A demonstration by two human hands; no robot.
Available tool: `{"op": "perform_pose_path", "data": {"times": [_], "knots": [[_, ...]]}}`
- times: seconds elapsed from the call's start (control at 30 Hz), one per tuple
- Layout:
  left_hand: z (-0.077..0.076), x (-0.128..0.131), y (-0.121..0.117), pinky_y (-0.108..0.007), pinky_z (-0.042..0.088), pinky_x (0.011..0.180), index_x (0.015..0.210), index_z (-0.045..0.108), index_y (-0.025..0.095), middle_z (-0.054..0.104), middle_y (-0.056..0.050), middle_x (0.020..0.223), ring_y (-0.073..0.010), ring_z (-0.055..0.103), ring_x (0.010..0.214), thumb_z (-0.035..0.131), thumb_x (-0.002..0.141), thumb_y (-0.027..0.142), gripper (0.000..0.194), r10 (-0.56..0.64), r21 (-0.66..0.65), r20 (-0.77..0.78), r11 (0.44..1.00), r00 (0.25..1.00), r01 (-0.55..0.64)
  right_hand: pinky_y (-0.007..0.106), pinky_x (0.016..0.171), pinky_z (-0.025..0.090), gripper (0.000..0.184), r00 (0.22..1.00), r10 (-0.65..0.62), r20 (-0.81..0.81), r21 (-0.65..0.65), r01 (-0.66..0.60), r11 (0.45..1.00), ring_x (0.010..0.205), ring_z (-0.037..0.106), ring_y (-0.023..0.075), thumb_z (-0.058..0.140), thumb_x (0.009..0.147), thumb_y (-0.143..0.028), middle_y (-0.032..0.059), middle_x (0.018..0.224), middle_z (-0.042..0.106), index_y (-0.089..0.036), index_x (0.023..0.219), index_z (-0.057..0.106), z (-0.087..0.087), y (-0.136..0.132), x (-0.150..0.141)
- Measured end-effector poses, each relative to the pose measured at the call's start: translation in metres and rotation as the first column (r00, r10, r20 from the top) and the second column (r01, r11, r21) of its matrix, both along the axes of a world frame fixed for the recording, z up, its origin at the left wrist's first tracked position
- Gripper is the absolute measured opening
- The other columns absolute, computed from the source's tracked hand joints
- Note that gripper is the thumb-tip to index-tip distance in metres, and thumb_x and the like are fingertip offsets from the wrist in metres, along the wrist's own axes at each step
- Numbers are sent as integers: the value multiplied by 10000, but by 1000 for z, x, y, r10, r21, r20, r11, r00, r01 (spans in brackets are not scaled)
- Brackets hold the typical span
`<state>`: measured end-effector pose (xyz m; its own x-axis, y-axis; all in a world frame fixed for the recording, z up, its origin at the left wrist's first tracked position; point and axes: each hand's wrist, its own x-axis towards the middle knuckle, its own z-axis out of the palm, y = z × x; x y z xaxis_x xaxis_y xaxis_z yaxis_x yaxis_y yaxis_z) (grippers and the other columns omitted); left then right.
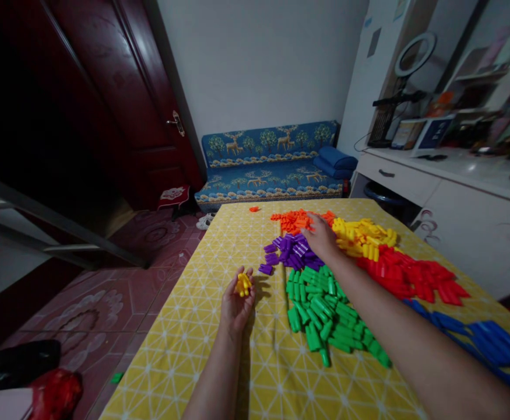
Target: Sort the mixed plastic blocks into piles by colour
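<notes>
My left hand [236, 303] rests palm up on the yellow patterned tablecloth [220, 350], fingers curled round a small yellow plastic piece [243, 284]. My right hand [322, 236] reaches far across the table, its fingers down among the orange pieces [294, 220], beside the purple pieces [292, 249]. Sorted heaps lie around it: yellow pieces [363, 236], red pieces [412, 274], green pieces [329, 312] and blue pieces [486, 344]. Whether the right fingers hold a piece is hidden.
A lone orange piece [253, 209] lies near the table's far edge. Beyond are a blue patterned sofa bench [267, 169], a dark red door [150, 105] and a white cabinet [447, 192] with a ring light [414, 55]. Tiled floor lies to the left.
</notes>
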<state>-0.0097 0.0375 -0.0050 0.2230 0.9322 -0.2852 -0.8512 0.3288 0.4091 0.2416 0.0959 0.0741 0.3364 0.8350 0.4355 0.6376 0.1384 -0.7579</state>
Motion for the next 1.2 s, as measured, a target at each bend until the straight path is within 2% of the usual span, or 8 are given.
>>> {"op": "perform_pose_path", "data": {"times": [0.07, 0.17, 0.3, 0.5, 0.8, 0.93, 1.07, 1.2], "knots": [[-1, 1, 0, -245, 564, 688, 1101, 604, 168, 664, -109, 1094, -156, 679, 857, 476, 899, 205, 242, -33, 45, 5, 998, 999, 32, 440, 1082, 323, 427, 1000, -6, 21, 60, 5, 998, 1237, 460, 255, 542, 767, -135, 139, 1267, 545, -143, 1193, 584, -2, -6, -19], [1, 6, -4, -316, 539, 827, 1146, 598, 167, 645, -120, 1148, -197, 653, 990, 525, 880, 259, 291, -91, 140, 0, 986, 996, 90, 387, 1039, 389, 355, 981, 168, 92, 76, -176, 982, 1167, 517, 223, 539, 792, -140, 113, 1213, 568, -169, 1139, 610, -19, -38, -63], [10, 10, -14, -395, 437, 983, 1298, 516, 209, 616, -109, 1216, -243, 580, 1137, 553, 859, 365, 467, -163, 212, -36, 963, 986, 167, 378, 984, 434, 406, 889, 421, 182, -96, -410, 907, 1138, 534, 217, 611, 783, -170, 80, 1211, 587, -216, 1186, 588, -40, -85, -119], [15, 7, -24, -433, 368, 1021, 1418, 360, 286, 577, -89, 1274, -256, 524, 1206, 474, 884, 462, 574, -277, 275, -35, 921, 960, 276, 444, 1009, 396, 533, 870, 365, 332, -185, -319, 929, 1226, 442, 273, 569, 756, -18, 65, 1316, 530, -286, 1216, 587, -47, -106, -142], [20, 14, -30, -459, 308, 1050, 1379, 414, 220, 557, -139, 1292, -279, 499, 1222, 529, 836, 464, 607, -481, 379, -32, 805, 876, 456, 345, 929, 463, 443, 951, 309, 31, -9, -308, 951, 1065, 586, 191, 454, 825, -95, 61, 1150, 639, -235, 1228, 573, -43, -96, -82], [23, 14, -29, -508, 292, 1054, 1389, 385, 228, 417, -153, 1444, -332, 418, 1306, 524, 833, 467, 622, -464, 385, -51, 808, 884, 446, 405, 911, 467, 392, 1000, -2, -11, 62, 2, 998, 1027, 615, 247, 507, 821, -243, 102, 1116, 664, -183, 1197, 601, -33, -77, 5], [20, 14, -24, -496, 313, 1051, 1374, 407, 209, 411, -160, 1450, -335, 429, 1300, 516, 848, 439, 585, -449, 377, -51, 818, 892, 434, 479, 939, 435, 452, 943, -275, 188, 17, 276, 961, 1075, 584, 319, 562, 786, -255, 172, 1157, 640, -138, 1221, 591, -29, -59, 81], [12, 15, -18, -474, 379, 1010, 1336, 458, 199, 476, -162, 1397, -314, 504, 1236, 539, 851, 404, 533, -350, 346, -92, 867, 932, 359, 512, 1034, 351, 407, 931, -227, 285, 141, 194, 971, 1214, 476, 318, 557, 823, -274, 168, 1261, 564, -162, 1214, 588, -34, -72, 50]]}}
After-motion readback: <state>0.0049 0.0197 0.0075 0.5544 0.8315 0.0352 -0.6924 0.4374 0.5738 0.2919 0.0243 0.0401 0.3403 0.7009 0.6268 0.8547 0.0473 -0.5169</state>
